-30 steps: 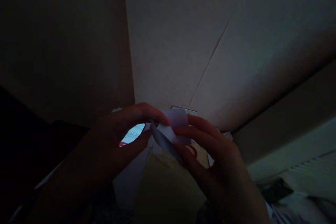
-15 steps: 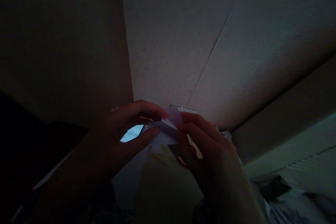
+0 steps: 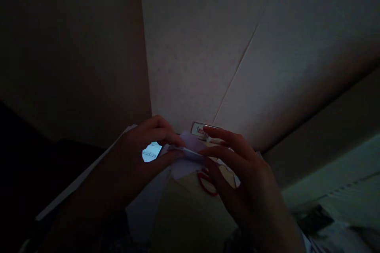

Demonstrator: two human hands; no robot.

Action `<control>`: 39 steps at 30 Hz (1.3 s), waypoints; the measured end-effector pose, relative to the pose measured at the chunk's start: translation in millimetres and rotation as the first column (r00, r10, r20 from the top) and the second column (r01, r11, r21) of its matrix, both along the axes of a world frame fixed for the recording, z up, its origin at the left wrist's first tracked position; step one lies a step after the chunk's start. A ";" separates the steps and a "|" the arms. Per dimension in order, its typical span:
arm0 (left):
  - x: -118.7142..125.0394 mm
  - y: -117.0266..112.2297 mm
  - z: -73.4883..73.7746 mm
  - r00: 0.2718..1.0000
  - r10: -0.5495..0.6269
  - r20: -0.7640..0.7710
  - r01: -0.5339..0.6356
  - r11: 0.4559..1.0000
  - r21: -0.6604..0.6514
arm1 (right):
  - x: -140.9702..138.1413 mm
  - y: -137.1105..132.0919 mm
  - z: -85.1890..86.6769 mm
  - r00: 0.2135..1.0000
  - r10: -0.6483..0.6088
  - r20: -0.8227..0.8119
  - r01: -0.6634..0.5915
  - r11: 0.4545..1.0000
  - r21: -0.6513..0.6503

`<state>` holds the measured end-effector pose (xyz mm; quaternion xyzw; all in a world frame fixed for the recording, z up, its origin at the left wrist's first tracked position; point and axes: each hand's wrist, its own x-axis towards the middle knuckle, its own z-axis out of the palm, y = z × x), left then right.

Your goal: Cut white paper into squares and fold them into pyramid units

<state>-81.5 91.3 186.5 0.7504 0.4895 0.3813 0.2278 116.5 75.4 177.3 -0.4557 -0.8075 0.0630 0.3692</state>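
A small folded piece of pale purplish paper (image 3: pixel 185 167) is held between both hands, with a raised fold running across its middle. My left hand (image 3: pixel 154 146) pinches the fold's left end between thumb and fingers. At the other end, my right hand (image 3: pixel 237 162) grips the fold with thumb and index finger, its other fingers stretched out above. Below the paper, the red handle of what looks like scissors (image 3: pixel 207 184) lies partly hidden behind my right hand. The light is dim, so fine creases cannot be made out.
A lit phone screen (image 3: pixel 151 152) shows behind my left hand. White sheets (image 3: pixel 142 209) and a yellowish surface (image 3: pixel 184 217) lie beneath my hands. A flat rectangular case (image 3: pixel 197 129) rests against the pale wall (image 3: pixel 190 47). Blurred items (image 3: pixel 326 225) are at the lower right.
The raised fold has turned flatter and more edge-on, and the paper sits slightly lower. My right hand's upper fingers have lifted apart, and more of the red handle and case shows.
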 end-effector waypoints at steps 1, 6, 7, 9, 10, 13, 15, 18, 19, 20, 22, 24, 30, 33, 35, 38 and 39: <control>-0.3 -0.1 0.5 1.000 0.016 0.010 -0.016 1.000 0.005 | 1.3 0.3 -0.6 1.000 0.004 0.006 -0.004 1.000 -0.016; -3.1 -0.5 -0.1 0.996 0.031 0.083 -0.031 1.000 -0.002 | 6.1 0.3 -1.2 0.999 0.006 -0.035 -0.009 0.996 -0.091; -3.8 -0.2 -1.0 0.996 0.038 0.085 -0.039 0.999 0.005 | 6.5 -0.2 -1.0 0.998 -0.004 -0.067 -0.003 0.995 -0.097; -4.9 0.7 -2.6 0.998 0.037 0.054 -0.037 0.999 0.008 | 6.6 -1.5 -0.3 0.990 -0.028 -0.142 0.013 0.994 -0.107; -5.1 1.0 -3.3 0.999 0.024 0.025 -0.024 1.000 0.003 | 6.2 -2.2 0.2 0.983 -0.033 -0.180 0.013 0.994 -0.113; -3.5 -0.1 -4.0 1.000 -0.016 -0.027 0.016 0.999 -0.028 | 4.2 -4.6 2.2 0.953 -0.059 -0.298 0.019 0.990 -0.136; -0.8 -2.8 -2.9 1.000 -0.029 -0.006 0.029 0.999 -0.027 | 2.5 -6.1 4.4 0.933 -0.067 -0.354 0.013 0.988 -0.152; 4.6 -8.3 2.3 0.996 -0.008 0.090 0.014 0.998 -0.061 | 0.9 -7.5 8.4 0.915 -0.055 -0.399 -0.005 0.989 -0.148; 6.4 -9.9 5.0 0.991 0.005 0.131 0.008 0.996 -0.094 | 0.8 -7.6 9.6 0.913 -0.049 -0.406 -0.013 0.989 -0.149; 8.1 -11.4 7.9 0.985 0.019 0.170 0.004 0.991 -0.135 | 0.7 -7.7 10.6 0.913 -0.043 -0.406 -0.024 0.987 -0.158; 11.1 -13.5 13.9 0.973 0.042 0.228 0.006 0.978 -0.209 | 1.1 -7.4 11.7 0.919 -0.041 -0.391 -0.044 0.977 -0.207; 13.0 -14.9 18.3 0.966 0.076 0.247 -0.008 0.964 -0.265 | 1.8 -7.4 11.4 0.926 -0.052 -0.375 -0.051 0.964 -0.261; 11.1 -16.0 13.8 0.917 0.189 0.351 -0.042 0.921 -0.386 | 7.6 -10.8 5.4 0.875 -0.062 -0.480 -0.037 0.980 -0.196; 8.7 -16.0 8.5 0.860 0.267 0.435 -0.057 0.897 -0.438 | 13.1 -11.1 4.6 0.895 -0.044 -0.444 -0.037 0.984 -0.172; 8.4 -16.6 8.3 0.837 0.272 0.475 -0.037 0.894 -0.447 | 16.2 -9.9 6.3 0.940 -0.021 -0.342 -0.054 0.977 -0.209; 10.3 -18.6 13.5 0.842 0.249 0.478 -0.044 0.916 -0.399 | 17.6 -7.4 10.6 0.974 -0.006 -0.228 -0.056 0.962 -0.266; 11.2 -19.3 15.7 0.848 0.251 0.466 -0.068 0.925 -0.375 | 17.2 -6.8 11.8 0.976 -0.012 -0.220 -0.051 0.960 -0.275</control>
